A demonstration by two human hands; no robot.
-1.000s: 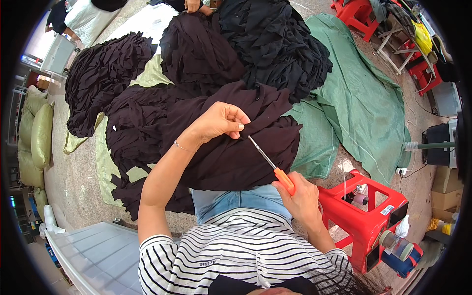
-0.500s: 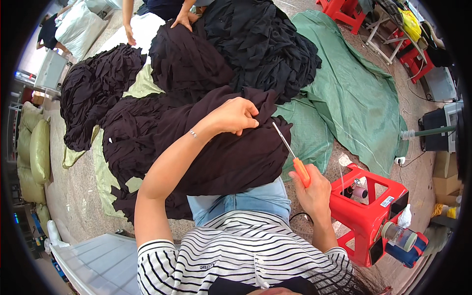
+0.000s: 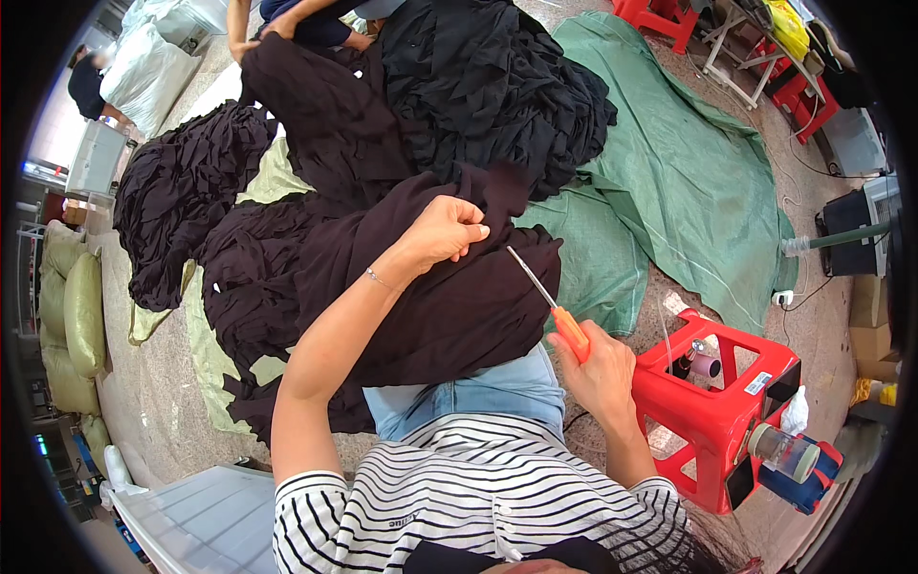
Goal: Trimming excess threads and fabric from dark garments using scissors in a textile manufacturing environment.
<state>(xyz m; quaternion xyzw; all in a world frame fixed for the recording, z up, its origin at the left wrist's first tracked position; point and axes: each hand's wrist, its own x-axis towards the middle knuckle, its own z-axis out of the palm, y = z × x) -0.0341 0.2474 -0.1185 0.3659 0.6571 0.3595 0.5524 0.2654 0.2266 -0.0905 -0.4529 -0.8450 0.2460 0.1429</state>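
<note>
Dark brown fabric [image 3: 449, 330] lies bunched across my lap. Over it is my left hand [image 3: 442, 230], closed, thumb pressed to the curled fingers; whatever may be pinched there is too small to make out. My right hand [image 3: 602, 368] grips the orange handle of a screwdriver-like tool [image 3: 572, 333]. Its thin metal shaft slants up and left, the tip a little below and right of my left fingertips, over the fabric. The exact kind of tool does not show.
A black fabric heap [image 3: 497, 96] and a green tarp [image 3: 669, 172] lie ahead. Another person's hands [image 3: 273, 29] hold dark cloth at the far left. On my right stands a red stool [image 3: 712, 407] with a thread spool [image 3: 706, 365] and a clear jar [image 3: 784, 452].
The tool in my right hand has shifted slightly left and up. My left hand stays closed near the same place. The other person has pulled dark cloth up toward the left.
</note>
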